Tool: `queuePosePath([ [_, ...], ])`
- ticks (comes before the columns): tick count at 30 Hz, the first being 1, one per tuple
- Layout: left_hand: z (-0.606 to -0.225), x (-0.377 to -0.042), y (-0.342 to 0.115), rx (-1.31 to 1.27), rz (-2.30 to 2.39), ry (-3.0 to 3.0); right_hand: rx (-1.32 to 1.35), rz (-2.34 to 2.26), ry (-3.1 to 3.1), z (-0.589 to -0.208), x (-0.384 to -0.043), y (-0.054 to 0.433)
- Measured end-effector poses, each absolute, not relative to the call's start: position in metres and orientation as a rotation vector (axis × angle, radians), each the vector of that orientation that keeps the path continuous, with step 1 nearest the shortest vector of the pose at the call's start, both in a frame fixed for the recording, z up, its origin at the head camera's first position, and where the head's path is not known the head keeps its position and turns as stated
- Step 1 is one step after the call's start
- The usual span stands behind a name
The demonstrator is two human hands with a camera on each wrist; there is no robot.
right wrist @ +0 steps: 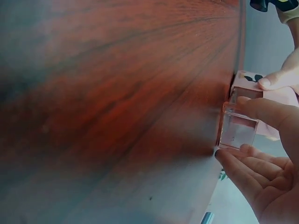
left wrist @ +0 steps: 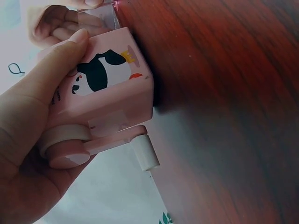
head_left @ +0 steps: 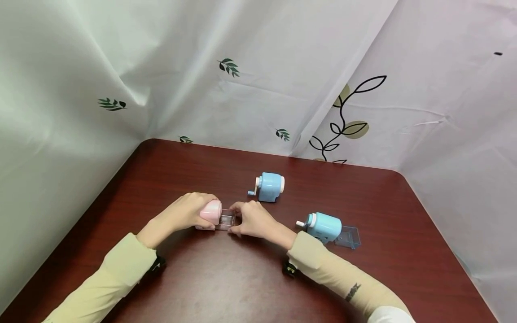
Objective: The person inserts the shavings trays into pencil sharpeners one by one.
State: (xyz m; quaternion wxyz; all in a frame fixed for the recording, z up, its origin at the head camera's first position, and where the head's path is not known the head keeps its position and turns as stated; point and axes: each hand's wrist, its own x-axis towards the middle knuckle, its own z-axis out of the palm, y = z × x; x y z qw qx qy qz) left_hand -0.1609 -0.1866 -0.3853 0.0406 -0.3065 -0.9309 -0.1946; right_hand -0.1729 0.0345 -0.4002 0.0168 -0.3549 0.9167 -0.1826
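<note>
A pink crank pencil sharpener (head_left: 212, 212) stands on the table, and my left hand (head_left: 189, 211) grips its body from the left. In the left wrist view, its side carries a panda picture (left wrist: 100, 72), and the crank handle (left wrist: 145, 153) sticks out near my palm. A clear drawer (head_left: 226, 220) is pulled out from the sharpener's right side. My right hand (head_left: 255, 219) pinches that drawer between thumb and fingers, as the right wrist view also shows. The drawer's inside (right wrist: 239, 133) is seen through its clear wall; I cannot make out anything in it.
A blue crank sharpener (head_left: 270, 186) stands farther back, just right of centre. Beside my right forearm is a turquoise sharpener (head_left: 326, 227) with its clear drawer (head_left: 348, 237) extended. White patterned sheeting (head_left: 258, 103) hangs behind the dark red table (head_left: 226, 282).
</note>
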Motion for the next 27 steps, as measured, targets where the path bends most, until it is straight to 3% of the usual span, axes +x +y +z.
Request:
queuePosePath([
  [27,-0.3837,-0.1602,-0.1842,-0.925,-0.563,-2.873,-1.116,-0.627,2.817,-0.4028,-0.1759,0.0297],
])
